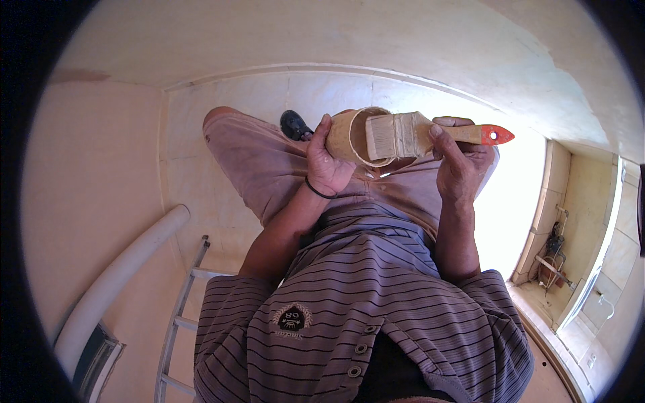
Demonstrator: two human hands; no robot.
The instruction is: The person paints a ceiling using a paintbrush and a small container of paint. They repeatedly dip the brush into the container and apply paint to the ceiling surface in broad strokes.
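My left hand (327, 163) is closed around the side of a round, cream-coloured paint pot (343, 136), which is tilted with its mouth toward the right. In my right hand (458, 158) is a wide paintbrush (408, 136) with a wooden handle and a red tip. Its pale, paint-coated bristles lie at the mouth of the pot, over the near rim. How much paint is inside cannot be seen. Both hands are held above my lap, between my bent knees.
A metal ladder (176, 322) stands at the lower left, beside a thick pale pipe (127, 277). Plastered walls (322, 33) rise ahead and to the left. On the right, past a brightly lit area, is a recess with pipework (554, 258). My black shoe (293, 125) rests on light tiles.
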